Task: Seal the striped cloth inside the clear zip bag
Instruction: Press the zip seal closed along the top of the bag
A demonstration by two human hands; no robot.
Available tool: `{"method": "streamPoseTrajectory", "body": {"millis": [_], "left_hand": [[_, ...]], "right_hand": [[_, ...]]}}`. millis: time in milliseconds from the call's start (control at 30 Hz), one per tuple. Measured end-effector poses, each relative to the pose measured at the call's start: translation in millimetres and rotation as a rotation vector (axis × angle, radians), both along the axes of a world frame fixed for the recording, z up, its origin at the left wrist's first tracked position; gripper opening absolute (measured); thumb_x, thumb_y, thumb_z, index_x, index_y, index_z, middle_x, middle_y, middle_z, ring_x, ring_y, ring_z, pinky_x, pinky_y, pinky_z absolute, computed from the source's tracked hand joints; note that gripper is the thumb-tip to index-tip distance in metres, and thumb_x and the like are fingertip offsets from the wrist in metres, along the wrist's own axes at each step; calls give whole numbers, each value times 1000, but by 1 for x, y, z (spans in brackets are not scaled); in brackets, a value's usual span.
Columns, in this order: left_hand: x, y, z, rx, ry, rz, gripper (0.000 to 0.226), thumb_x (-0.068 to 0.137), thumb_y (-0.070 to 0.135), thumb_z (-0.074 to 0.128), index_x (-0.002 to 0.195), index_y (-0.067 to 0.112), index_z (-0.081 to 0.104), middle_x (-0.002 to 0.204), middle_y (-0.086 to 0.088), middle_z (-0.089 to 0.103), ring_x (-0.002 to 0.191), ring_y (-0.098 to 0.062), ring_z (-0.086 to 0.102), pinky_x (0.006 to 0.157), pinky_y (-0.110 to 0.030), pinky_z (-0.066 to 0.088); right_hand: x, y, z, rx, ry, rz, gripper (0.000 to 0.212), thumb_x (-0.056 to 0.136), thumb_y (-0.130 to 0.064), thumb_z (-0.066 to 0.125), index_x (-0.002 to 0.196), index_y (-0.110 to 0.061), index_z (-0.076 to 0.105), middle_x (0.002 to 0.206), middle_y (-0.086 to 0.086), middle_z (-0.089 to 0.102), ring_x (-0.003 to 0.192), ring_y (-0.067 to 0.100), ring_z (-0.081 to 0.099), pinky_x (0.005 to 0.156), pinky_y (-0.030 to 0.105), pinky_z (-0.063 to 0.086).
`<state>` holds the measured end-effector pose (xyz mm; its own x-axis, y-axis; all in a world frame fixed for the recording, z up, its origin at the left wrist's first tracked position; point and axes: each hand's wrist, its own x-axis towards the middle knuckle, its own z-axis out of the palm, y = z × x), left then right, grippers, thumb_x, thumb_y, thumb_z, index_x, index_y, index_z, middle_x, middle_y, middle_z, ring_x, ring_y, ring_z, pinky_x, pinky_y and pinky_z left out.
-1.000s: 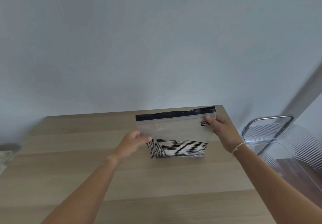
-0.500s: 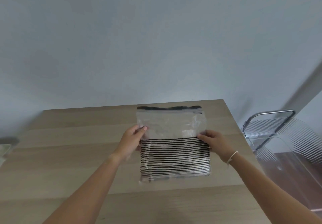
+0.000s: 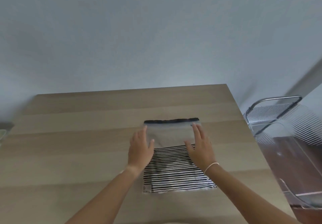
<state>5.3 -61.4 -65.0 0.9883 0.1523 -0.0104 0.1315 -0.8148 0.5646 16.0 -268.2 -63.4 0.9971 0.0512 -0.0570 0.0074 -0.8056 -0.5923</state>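
Head view, clear zip bag (image 3: pixel 171 133) flat on worktop (image 3: pixel 87 145), striped cloth (image 3: pixel 176 171) inside, left hand (image 3: pixel 140 149) and right hand (image 3: pixel 200 147) spread flat on it, grips empty, small label by right fingertips unreadable.

Logo (image 3: pixel 191 125) on zip bag (image 3: pixel 170 133) blurred; hands cover bag sides.

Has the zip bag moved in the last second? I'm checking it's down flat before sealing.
Yes. The zip bag, held upright a second ago, now lies flat on the table, its bottom edge nearer the person and both hands open on top.
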Motion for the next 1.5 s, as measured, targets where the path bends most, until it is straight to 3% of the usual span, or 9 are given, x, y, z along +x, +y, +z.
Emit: {"method": "streamPoseTrajectory", "body": {"millis": [133, 400, 567, 833, 1067, 1233, 1500], "left_hand": [[7, -23, -12, 127, -22, -174, 54, 94, 34, 39, 143, 20, 21, 153, -11, 22, 142, -25, 15, 115, -36, 14], [18, -31, -52, 256, 95, -259, 58, 97, 38, 21, 143, 22, -9, 153, -9, -17, 142, -26, -15, 114, -36, -12], [22, -36, -58, 247, 101, -237, 56, 97, 35, 21, 140, 23, -13, 153, -9, -16, 138, -22, -21, 115, -35, -12], [26, -40, -57, 284, 106, -229, 57, 96, 33, 24, 143, 19, -4, 156, -13, -5, 143, -29, -10, 112, -36, -15], [29, -40, -58, 291, 113, -233, 56, 96, 33, 22, 139, 22, -13, 156, -11, -8, 138, -25, -20, 111, -35, -17], [29, -42, -59, 293, 99, -223, 56, 96, 31, 26, 143, 18, -2, 155, -12, -4, 141, -28, -12, 113, -37, -12], [26, -42, -60, 314, 103, -223, 57, 96, 31, 26, 144, 17, -1, 152, -10, -11, 139, -28, -17, 113, -38, -14]], "right_hand": [[8, 21, -19, -139, 20, 69, 64, 93, -46, 28, 144, -25, -4, 157, 4, -6, 143, 21, -10, 114, 41, -4], [18, 14, -59, -331, 135, 72, 60, 92, -52, 13, 135, -33, -25, 150, 1, -24, 141, 24, -18, 114, 47, -11], [23, 18, -65, -333, 103, 46, 58, 91, -52, 12, 136, -38, -22, 153, -1, -18, 141, 21, -17, 114, 45, -11], [25, 21, -66, -366, 95, 27, 57, 91, -51, 13, 137, -38, -19, 157, 2, -8, 143, 23, -10, 114, 44, -10], [28, 22, -67, -383, 88, 47, 56, 91, -50, 12, 137, -36, -17, 157, 3, -5, 144, 24, -8, 112, 41, -14], [28, 23, -68, -398, 85, 46, 55, 93, -46, 15, 137, -35, -16, 157, 5, -4, 144, 25, -6, 112, 41, -15], [25, 23, -68, -415, 81, 51, 57, 86, -50, -1, 138, -33, -19, 156, 5, -9, 144, 26, -8, 112, 41, -16]]}}
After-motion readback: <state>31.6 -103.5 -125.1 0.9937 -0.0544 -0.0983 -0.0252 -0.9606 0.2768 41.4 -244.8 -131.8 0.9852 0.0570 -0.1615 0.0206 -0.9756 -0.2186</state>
